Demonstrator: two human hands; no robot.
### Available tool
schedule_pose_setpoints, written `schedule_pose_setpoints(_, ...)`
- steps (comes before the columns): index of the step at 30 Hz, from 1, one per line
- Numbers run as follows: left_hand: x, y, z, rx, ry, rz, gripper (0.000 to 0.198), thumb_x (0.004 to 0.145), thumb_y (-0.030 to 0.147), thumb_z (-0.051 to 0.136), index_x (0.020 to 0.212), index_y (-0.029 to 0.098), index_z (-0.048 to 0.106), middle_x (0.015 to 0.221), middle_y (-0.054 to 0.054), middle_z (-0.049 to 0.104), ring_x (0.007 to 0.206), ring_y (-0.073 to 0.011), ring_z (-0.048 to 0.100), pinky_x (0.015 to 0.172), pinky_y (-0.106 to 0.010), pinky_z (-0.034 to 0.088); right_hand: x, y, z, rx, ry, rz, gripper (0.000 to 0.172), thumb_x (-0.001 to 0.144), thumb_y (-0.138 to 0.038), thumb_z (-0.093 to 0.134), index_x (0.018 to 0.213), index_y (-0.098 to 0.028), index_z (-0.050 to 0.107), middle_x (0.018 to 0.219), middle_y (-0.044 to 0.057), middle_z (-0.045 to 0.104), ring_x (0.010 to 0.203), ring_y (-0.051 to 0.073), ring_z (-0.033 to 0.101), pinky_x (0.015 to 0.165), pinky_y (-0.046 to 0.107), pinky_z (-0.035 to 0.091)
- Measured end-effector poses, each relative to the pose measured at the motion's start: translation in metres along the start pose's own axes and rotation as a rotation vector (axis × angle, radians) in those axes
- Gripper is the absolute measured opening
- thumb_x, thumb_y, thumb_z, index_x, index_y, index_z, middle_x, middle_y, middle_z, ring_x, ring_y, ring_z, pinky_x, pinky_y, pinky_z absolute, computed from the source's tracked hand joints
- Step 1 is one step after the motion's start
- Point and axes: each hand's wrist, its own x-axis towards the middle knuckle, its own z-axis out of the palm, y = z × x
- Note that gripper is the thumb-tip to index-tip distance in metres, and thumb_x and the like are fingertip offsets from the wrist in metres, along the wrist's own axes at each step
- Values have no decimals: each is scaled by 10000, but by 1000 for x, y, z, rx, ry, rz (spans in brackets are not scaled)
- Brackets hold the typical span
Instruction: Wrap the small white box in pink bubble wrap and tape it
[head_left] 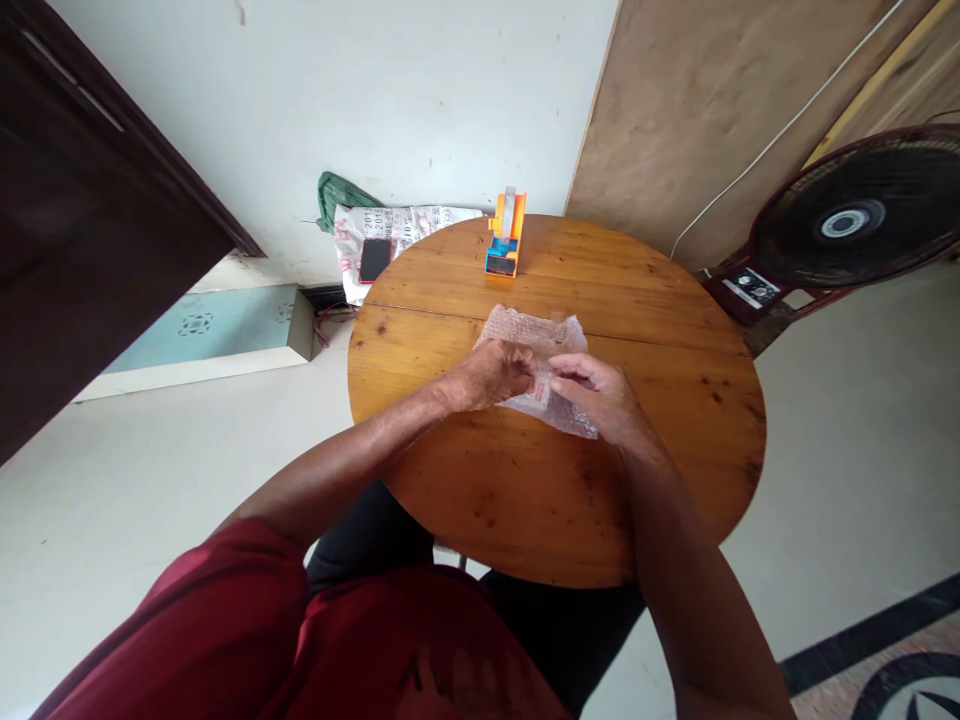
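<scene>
A sheet of clear bubble wrap (529,327) lies crumpled on the round wooden table (480,470), around a small pale item (540,390) with red print. What that item is cannot be made out. My left hand (501,374) is closed, its curled fingers pinching the bubble wrap near the middle. From the other side my right hand (600,395) meets it, thumb and fingertips closed on the wrap beside the printed item. The two hands' fingertips are close together, and part of the wrap is hidden beneath them.
An orange and blue tape dispenser (505,240) stands at the table's far edge. Behind the table's left rim, a dark phone (376,260) lies on a printed white sack (420,222). A large fan (847,220) stands at the right, and a white wall (375,90) rises behind.
</scene>
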Motion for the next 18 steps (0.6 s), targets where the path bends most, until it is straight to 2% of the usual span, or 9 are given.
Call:
schedule_pose_setpoints(4,-7,4,0,-58,-32,-38,96,773,156,603,770,126,695,682,12,622,596,-76,481,575,-205,371,0,-2,-1,-2,-66,-11,215,777,-349,683,928,-208,743,941,61,783,860,223,714,848,402,562)
schedule_pose_setpoints(12,-7,3,3,-108,-4,-92,50,750,151,600,744,134,647,639,38,559,545,-59,432,519,-191,340,-1,-3,-1,-78,-14,-22,199,790,-378,657,866,-212,737,839,42,752,758,202,665,738,361,527)
schedule_pose_setpoints(18,-10,4,6,-141,39,-113,25,745,127,599,731,131,619,657,32,570,568,-57,443,547,-193,351,1,0,-4,-94,-45,2,202,799,-372,628,867,-211,729,834,37,745,741,196,655,715,350,520)
